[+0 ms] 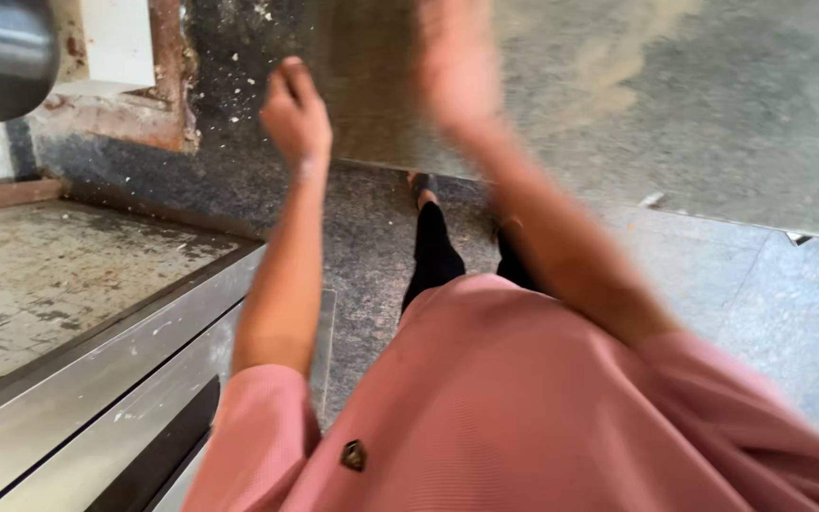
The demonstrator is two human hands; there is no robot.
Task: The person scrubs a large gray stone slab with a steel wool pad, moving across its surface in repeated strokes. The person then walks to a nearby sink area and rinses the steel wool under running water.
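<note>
While no package or label shows, a large flat stone slab (618, 104) stands ahead over the floor (372, 246). Left hand (296, 114) is loosely curled, just beside its edge; right hand (457, 66), blurred, lies against the slab, grip unclear.

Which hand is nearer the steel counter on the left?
Left. The left hand is raised just beyond the steel counter; the blurred right hand is farther off, over the floor.

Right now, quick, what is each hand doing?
Left hand: fingers curled into a loose fist, holding nothing visible.
Right hand: too blurred to tell whether it is open or closed.
</note>
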